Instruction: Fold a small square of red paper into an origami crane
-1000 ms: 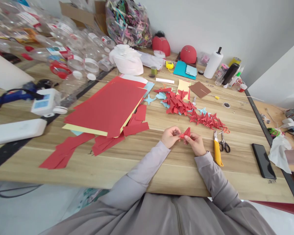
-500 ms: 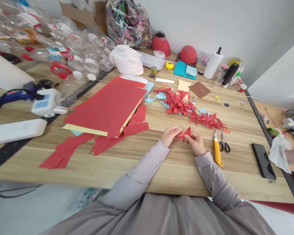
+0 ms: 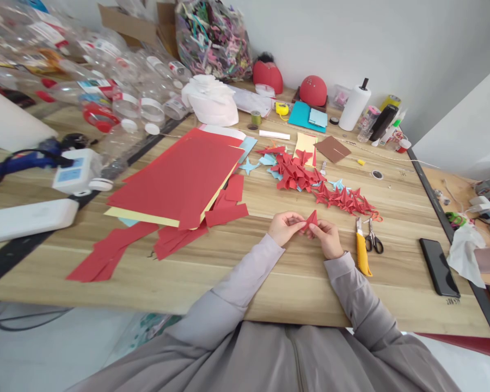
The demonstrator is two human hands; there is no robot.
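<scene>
A small folded piece of red paper [image 3: 311, 221] is pinched between my left hand [image 3: 285, 227] and my right hand [image 3: 325, 239], just above the wooden tabletop [image 3: 294, 288]. Its pointed tip stands up between my fingers, and part of it is hidden by them. A yellow utility knife [image 3: 362, 254] and steel scissors [image 3: 373, 239] lie to the right of my right hand. Beyond my hands are heaps of folded red paper shapes [image 3: 296, 173] and a stack of red paper sheets [image 3: 175, 179].
Red paper offcuts [image 3: 110, 253] lie at the left. A black phone [image 3: 439, 268] lies near the right table edge. Many plastic bottles [image 3: 126, 92] crowd the back left. A paper towel roll [image 3: 354, 108] and small supplies stand along the back.
My fingers have shifted slightly on the red paper, and its tip now stands a little differently. My hands stay in about the same place over the table.
</scene>
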